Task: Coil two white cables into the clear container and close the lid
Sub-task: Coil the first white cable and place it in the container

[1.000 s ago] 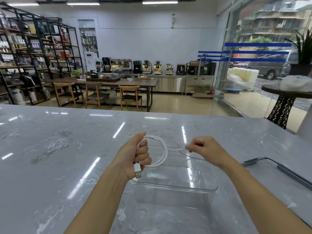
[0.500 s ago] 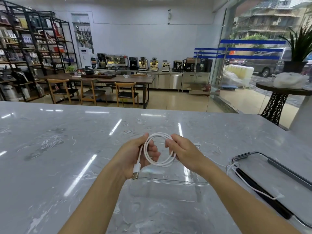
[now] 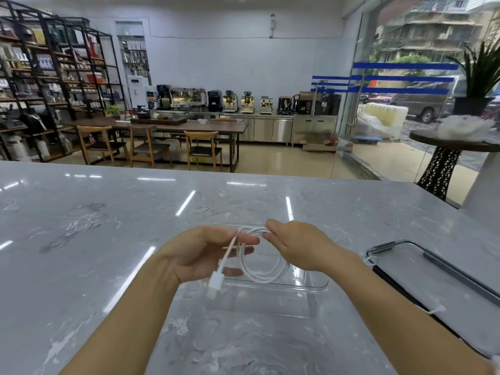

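A: Status on the white cable (image 3: 266, 274)?
B: Coiled into a few loops, held in the air just above the clear container (image 3: 322, 286). Both hands are on it.
A: Grip details?
B: Left hand (image 3: 201, 254) is half open, palm toward the coil, thumb and fingers pinching the strands at the top left of the loop. Right hand (image 3: 300, 247) is curled closed over the top right of the loop. The loop's bottom hangs down toward the container's inside.
A: Plug end?
B: White connector (image 3: 215, 282) dangles free below the left hand, over the container's left near edge. Blurred, can't tell the type.
A: Container?
B: Sitting open on the grey marble desk (image 3: 81, 239), directly under the hands.
A: Lid?
B: Clear lid with dark trim (image 3: 438, 277) lies flat on the desk, right of the container, apart from it. A second white cable (image 3: 372, 261) is draped over the lid's near-left corner; its far run is hidden behind the right forearm.
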